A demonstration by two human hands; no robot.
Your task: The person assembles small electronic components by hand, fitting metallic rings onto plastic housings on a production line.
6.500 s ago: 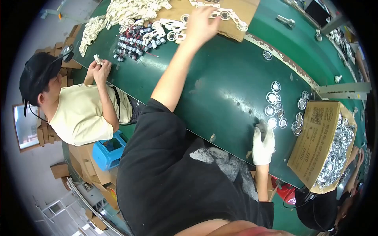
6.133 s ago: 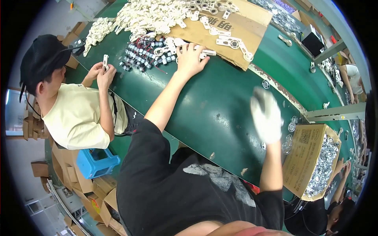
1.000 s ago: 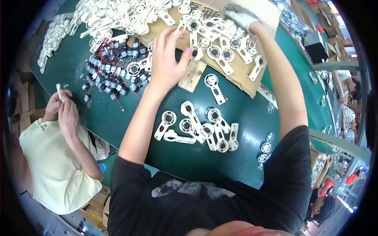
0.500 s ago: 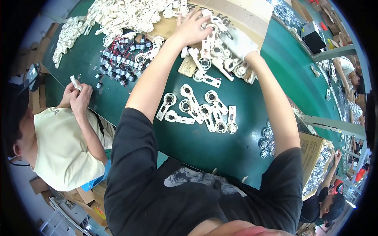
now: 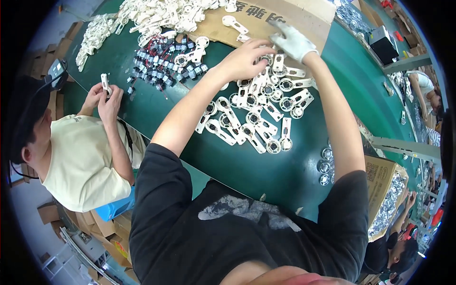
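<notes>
My bare left hand (image 5: 247, 61) reaches over the far edge of a heap of white plastic housings (image 5: 266, 90), each with a round ring end and a slotted arm. Its fingers are curved and apart, touching the housings at the top of the heap. Beside it, my right hand (image 5: 295, 42), in a pale glove, has its fingers stretched out along the heap's far right side. Neither palm is visible, and no housing appears gripped. The nearer housings (image 5: 254, 137) lie loosely on the green table (image 5: 228, 166), several with dark parts in their rings.
A flat cardboard sheet (image 5: 304, 16) lies beyond the heap, with a loose housing (image 5: 235, 23) on it. Small motors with wires (image 5: 159, 64) and a big white pile (image 5: 161, 16) sit far left. Metallic round parts (image 5: 325, 167) lie right. A co-worker (image 5: 88, 161) holds a white piece at left.
The heap of housings has come off the cardboard toward me and spread against the nearer ones. My left hand has moved nearer; the right hand's fingers have opened out.
</notes>
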